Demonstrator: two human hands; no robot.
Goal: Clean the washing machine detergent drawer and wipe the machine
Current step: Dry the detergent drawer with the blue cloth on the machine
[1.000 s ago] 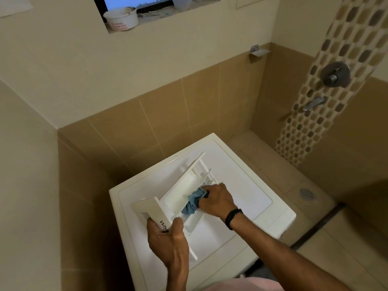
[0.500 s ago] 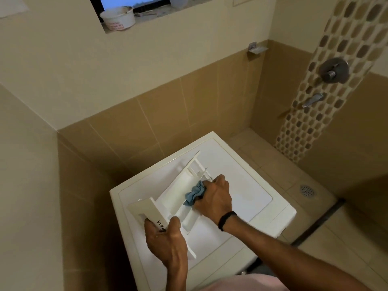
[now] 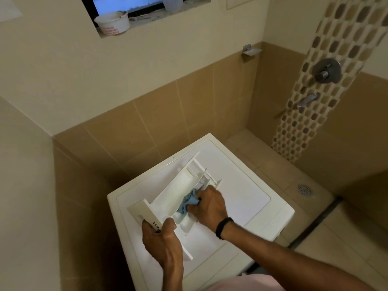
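At the lower middle of the frame the left hand (image 3: 160,241) grips the front panel end of the detergent drawer (image 3: 178,192), which is out of its slot and lies slanted on top of the washing machine (image 3: 252,198). Just above it, at centre, the right hand (image 3: 207,204) is closed around a bunched blue cloth (image 3: 189,201) and presses it into the drawer's middle compartment. To do this step well, the left hand likely needs to hold the panel firm so the drawer does not skate on the smooth lid, while the cloth works into the corners and along the thin ribs at the far end, where residue tends to sit. Those ribs look fragile and narrow, so a folded cloth edge would probably serve better than a wad. Further off, at right, are a floor drain (image 3: 304,189) and a shower valve (image 3: 326,70); at upper left a white tub (image 3: 112,23) stands on the window ledge, clear of the work.
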